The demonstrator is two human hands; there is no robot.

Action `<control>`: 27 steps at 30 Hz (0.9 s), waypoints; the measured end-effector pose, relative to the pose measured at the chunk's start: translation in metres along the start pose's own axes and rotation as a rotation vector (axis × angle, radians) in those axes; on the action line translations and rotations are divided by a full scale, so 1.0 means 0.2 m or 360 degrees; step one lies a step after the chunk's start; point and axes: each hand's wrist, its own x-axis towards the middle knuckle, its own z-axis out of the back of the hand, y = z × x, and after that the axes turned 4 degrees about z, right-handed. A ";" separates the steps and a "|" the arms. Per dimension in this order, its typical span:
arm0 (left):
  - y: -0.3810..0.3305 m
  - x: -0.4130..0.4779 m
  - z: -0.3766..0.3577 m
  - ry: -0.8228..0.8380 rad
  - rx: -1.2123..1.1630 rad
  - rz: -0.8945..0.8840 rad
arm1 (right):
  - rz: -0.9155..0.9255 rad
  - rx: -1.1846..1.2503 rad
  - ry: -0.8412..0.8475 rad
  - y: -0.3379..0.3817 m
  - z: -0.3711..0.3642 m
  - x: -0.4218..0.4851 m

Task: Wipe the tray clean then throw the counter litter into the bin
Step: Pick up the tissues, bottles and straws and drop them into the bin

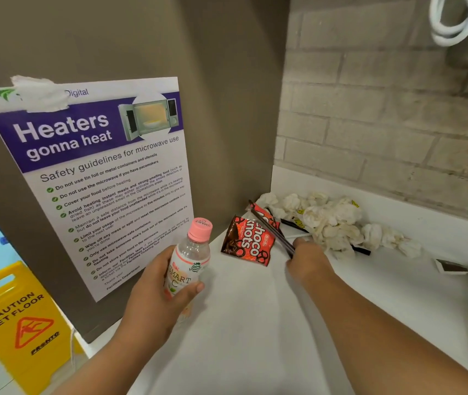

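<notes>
Bench (241, 323): beneath both grips.
Crumpled tissue heap (338, 220): just beyond right grip (306, 259).
Snack packet (245, 240): between the grips, farther out.
Bottle (191, 260): pink-capped, upright, clasped in left grip (155, 292).
Dark sticks (267, 223): pinched by right grip, slanting over the packet.

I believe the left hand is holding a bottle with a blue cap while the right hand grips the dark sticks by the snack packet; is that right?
Not quite: the cap is pink, not blue, as the head view shows. The left hand does hold the bottle, and the right hand grips the dark sticks by the snack packet.
</notes>
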 end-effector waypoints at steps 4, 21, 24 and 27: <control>0.00 -0.03 0.02 -0.0028 -0.0020 0.0016 | -0.0056 0.0358 -0.0066 -0.01 0.01 -0.02; 0.04 -0.31 0.34 -0.0370 -0.0547 -0.0086 | 0.0834 0.0931 0.0229 0.15 0.27 -0.75; 0.08 -0.38 0.49 -0.0495 -0.0689 -0.0200 | 0.0979 0.0839 0.0356 0.28 0.27 -0.88; 0.15 -0.42 0.64 -0.0543 -0.0789 -0.0224 | 0.1036 0.0812 0.0430 0.43 0.25 -1.00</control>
